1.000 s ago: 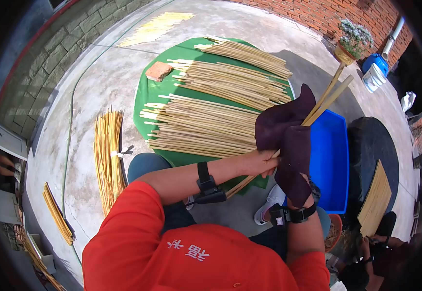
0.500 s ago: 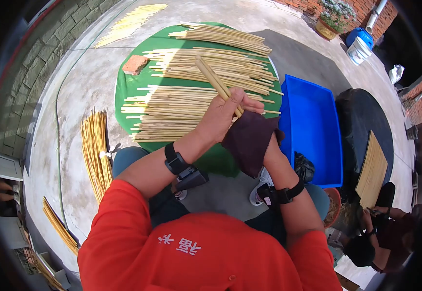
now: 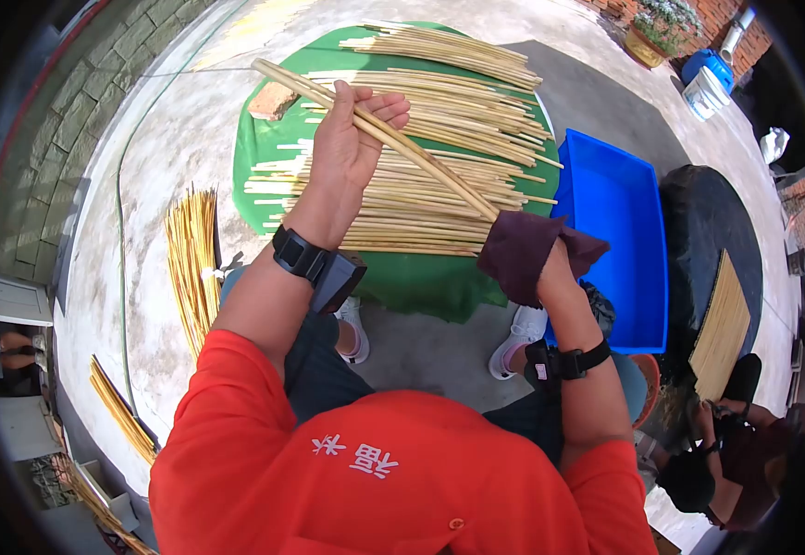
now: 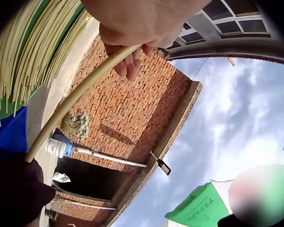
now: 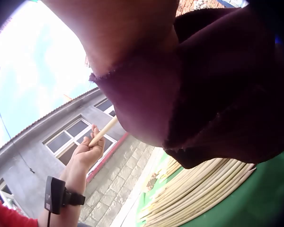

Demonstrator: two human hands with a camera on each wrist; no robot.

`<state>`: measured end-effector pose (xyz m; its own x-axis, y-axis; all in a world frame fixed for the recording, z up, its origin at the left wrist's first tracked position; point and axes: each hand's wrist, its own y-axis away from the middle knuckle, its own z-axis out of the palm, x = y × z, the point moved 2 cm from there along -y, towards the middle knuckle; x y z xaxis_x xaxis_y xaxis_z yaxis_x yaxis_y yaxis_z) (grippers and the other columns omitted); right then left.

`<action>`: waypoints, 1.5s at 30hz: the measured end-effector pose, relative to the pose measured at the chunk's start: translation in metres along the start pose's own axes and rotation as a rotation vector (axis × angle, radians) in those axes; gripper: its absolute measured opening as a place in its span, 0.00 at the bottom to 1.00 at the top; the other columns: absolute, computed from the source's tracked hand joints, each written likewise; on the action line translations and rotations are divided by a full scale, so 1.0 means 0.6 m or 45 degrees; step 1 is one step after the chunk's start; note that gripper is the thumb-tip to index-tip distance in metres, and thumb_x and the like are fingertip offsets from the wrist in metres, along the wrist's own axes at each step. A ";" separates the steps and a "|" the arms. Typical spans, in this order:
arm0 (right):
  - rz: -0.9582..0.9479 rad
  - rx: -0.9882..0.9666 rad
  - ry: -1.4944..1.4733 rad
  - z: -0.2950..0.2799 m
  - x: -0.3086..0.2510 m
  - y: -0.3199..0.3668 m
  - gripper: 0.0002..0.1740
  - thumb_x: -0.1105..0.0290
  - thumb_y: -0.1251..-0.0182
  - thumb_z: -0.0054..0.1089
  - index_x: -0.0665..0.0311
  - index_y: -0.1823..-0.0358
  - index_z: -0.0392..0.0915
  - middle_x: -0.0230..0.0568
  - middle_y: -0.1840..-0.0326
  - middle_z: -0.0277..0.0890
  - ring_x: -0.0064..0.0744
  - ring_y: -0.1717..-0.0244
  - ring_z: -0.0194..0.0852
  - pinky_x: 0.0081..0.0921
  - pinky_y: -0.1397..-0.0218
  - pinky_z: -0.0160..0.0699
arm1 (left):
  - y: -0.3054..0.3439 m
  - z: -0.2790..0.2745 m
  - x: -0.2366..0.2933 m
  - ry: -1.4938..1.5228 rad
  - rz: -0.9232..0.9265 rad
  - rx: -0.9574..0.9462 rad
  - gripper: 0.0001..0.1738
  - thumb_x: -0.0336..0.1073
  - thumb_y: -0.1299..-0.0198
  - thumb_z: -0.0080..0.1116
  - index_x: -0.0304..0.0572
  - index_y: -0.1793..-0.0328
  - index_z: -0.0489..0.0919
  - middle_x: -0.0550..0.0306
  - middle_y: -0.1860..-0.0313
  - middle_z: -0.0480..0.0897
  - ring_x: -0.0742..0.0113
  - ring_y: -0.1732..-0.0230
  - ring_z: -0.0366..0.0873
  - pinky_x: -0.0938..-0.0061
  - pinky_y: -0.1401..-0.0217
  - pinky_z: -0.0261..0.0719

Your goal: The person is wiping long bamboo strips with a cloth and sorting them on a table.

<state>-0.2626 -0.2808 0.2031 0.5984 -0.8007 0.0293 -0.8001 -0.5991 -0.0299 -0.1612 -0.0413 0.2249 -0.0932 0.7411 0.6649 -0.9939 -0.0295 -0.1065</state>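
Long pale sticks [image 3: 421, 163] slant from upper left to lower right over the green mat in the head view. The left hand [image 3: 352, 134] is turned palm up beneath their upper part, its fingers loosely extended and the sticks lying between thumb and fingers. A dark purple cloth [image 3: 523, 254] wraps their lower end, and the right hand [image 3: 560, 277] grips them through it, most of its fingers hidden by the cloth. In the left wrist view one stick [image 4: 68, 101] runs from the left hand [image 4: 142, 23] down to the dark cloth [image 4: 19, 189].
Rows of sticks [image 3: 402, 208] and a brick [image 3: 273, 100] lie on the green mat [image 3: 421, 282]. A blue tub [image 3: 615, 231] stands at right, beside a black round surface [image 3: 712, 213] bearing flat strips. Bundled sticks [image 3: 192, 264] are at left. Another person [image 3: 736, 458] is at lower right.
The left hand has moved up and left along the sticks, away from the cloth, and its palm now faces up. The sticks have swung over to point left; the cloth has shifted slightly right.
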 end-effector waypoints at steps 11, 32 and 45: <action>0.221 -0.133 -0.198 -0.012 -0.022 -0.020 0.09 0.65 0.58 0.61 0.64 0.78 0.78 0.48 0.72 0.75 0.46 0.65 0.77 0.37 0.60 0.74 | 0.083 0.044 -0.078 0.144 -0.252 -0.267 0.13 0.45 0.33 0.43 0.44 0.61 0.70 0.48 0.66 0.77 0.59 0.64 0.75 0.58 0.48 0.74; -0.520 -0.001 -0.657 -0.012 -0.101 0.011 0.14 0.67 0.62 0.61 0.60 0.70 0.78 0.36 0.73 0.75 0.40 0.71 0.78 0.32 0.72 0.71 | -0.018 0.028 0.025 -2.531 0.571 -0.511 0.11 0.45 0.38 0.50 0.48 0.58 0.74 0.52 0.74 0.77 0.53 0.68 0.76 0.61 0.68 0.71; -0.642 -0.204 -0.609 -0.065 -0.091 0.020 0.15 0.65 0.71 0.67 0.55 0.74 0.78 0.37 0.73 0.73 0.41 0.71 0.74 0.34 0.75 0.63 | -0.031 -0.229 -0.165 -2.713 0.195 -0.935 0.08 0.33 0.46 0.55 0.45 0.60 0.74 0.51 0.66 0.78 0.50 0.58 0.77 0.60 0.59 0.76</action>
<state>-0.3067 -0.2442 0.2399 0.8203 -0.3628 -0.4421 -0.3952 -0.9184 0.0204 -0.1255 -0.0220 0.0594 -0.5481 -0.8236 0.1458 -0.8356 0.5470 -0.0515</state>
